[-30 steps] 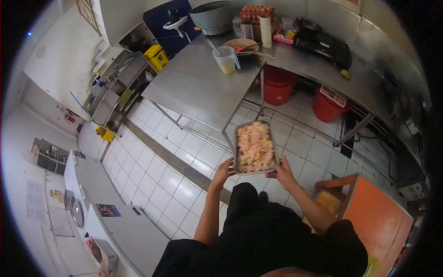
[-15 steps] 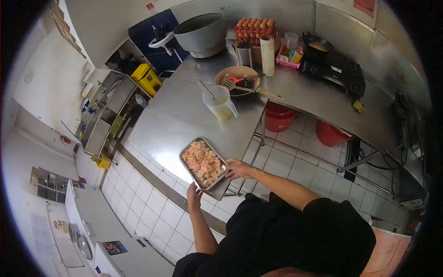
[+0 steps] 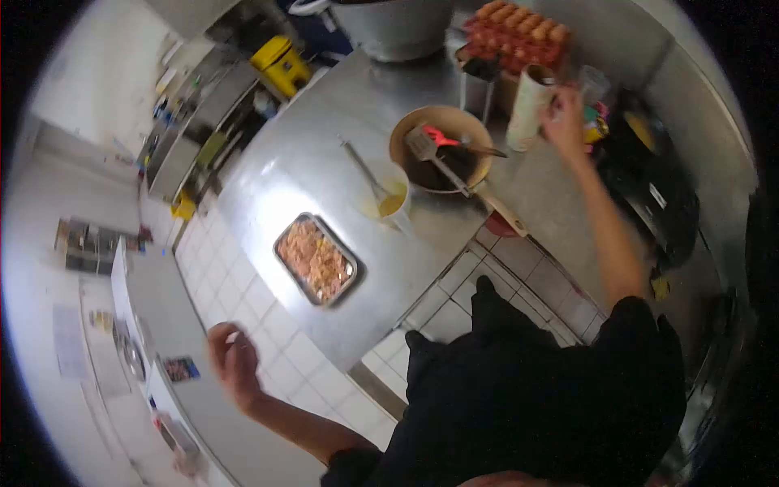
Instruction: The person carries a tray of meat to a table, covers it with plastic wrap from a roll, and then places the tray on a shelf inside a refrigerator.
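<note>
A metal tray (image 3: 350,268) of pinkish chopped food lies on the steel table (image 3: 324,162), near its front edge. My left hand (image 3: 234,363) hangs off to the left below the table, blurred, fingers loosely curled, holding nothing. My right hand (image 3: 566,114) reaches far across the table to the white paper roll (image 3: 527,108), beside a small pink basket of items (image 3: 596,122); whether it grips anything is unclear. A jug of yellow liquid (image 3: 388,199) and a brown bowl with a spatula (image 3: 442,150) stand between tray and roll.
A large metal pot (image 3: 398,24) and a stack of egg cartons (image 3: 515,36) stand at the back. A black stove (image 3: 657,187) sits on the right counter. A yellow bin (image 3: 280,61) stands at the upper left, and a white appliance (image 3: 187,390) is below my left hand.
The tray went from both hands onto the table. My left hand dropped away to the left, and my right hand reached out to the paper roll. The view swung closer to the table.
</note>
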{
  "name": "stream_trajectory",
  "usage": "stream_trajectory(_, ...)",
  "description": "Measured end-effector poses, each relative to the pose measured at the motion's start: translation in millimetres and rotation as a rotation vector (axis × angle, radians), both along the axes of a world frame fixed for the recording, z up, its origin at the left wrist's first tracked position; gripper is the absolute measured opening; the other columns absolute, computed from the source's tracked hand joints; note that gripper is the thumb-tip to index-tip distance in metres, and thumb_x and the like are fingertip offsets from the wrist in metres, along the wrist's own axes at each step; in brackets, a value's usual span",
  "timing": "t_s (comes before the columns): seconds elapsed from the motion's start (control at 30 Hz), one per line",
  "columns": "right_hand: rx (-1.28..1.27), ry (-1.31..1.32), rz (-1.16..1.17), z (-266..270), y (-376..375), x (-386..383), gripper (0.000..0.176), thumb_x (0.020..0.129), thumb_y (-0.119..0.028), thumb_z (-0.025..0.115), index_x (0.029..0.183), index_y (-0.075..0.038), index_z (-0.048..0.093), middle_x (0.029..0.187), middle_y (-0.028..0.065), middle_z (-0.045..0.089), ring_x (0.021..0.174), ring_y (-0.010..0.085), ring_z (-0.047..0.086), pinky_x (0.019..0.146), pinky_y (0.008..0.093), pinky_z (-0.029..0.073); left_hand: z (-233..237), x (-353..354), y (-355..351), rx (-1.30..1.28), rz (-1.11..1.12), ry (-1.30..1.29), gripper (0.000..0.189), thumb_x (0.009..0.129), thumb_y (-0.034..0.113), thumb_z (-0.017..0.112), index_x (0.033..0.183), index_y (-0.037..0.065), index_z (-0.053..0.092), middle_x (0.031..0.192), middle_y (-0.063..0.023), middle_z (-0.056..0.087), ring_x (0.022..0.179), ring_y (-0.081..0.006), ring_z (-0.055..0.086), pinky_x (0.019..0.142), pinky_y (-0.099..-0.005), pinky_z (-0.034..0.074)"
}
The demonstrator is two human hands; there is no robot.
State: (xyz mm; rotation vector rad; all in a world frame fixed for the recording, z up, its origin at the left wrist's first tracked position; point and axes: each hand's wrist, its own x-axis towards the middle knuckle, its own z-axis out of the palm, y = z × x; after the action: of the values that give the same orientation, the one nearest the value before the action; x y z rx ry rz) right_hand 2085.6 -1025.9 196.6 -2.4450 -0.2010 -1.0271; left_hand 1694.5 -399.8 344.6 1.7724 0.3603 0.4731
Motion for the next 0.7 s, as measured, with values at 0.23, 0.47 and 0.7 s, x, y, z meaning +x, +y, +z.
stream_trajectory(0.23, 0.038, 0.720, 0.072, 16.3, -69.2, 108.7, 0.059, 0.091, -0.042, 0.079, 0.125, 0.005, 0.065, 0.122, 0.0265, 0.067, 0.115, 0.0252, 0.069, 0.088, 0.0404, 0.057, 162.5, -77.5, -123.0, 0.692, -0.580, -1.282, 0.029, 0.082, 0.032, 0.082, 0.095, 0.014, 0.064, 0.083, 0.0033, 0.058, 0.075, -0.0170, 0.051, 0.071, -0.0344, 0.048)
stream_trajectory(0.47, 0.468, 0.482, -0.084, -32.6, -149.0, 26.6, 0.050, 0.093, -0.040, 0.079, 0.117, 0.001, 0.065, 0.112, 0.0127, 0.067, 0.103, 0.0192, 0.064, 0.083, 0.0332, 0.054, 164.9, -106.8, -153.0, 0.830, -0.536, -1.300, 0.029, 0.083, 0.033, 0.082, 0.099, 0.014, 0.065, 0.088, 0.0013, 0.059, 0.080, -0.0179, 0.053, 0.073, -0.0344, 0.048)
stream_trajectory(0.7, 0.193, 0.191, -0.295, 111.3, -98.3, -174.3, 0.060, 0.094, -0.038, 0.079, 0.129, 0.007, 0.059, 0.134, 0.0198, 0.059, 0.122, 0.0294, 0.062, 0.106, 0.0387, 0.055, 154.1, -153.5, -101.2, 0.783, -0.569, -1.372, 0.030, 0.085, 0.033, 0.081, 0.103, 0.015, 0.065, 0.093, -0.0007, 0.060, 0.084, -0.0189, 0.054, 0.074, -0.0345, 0.048)
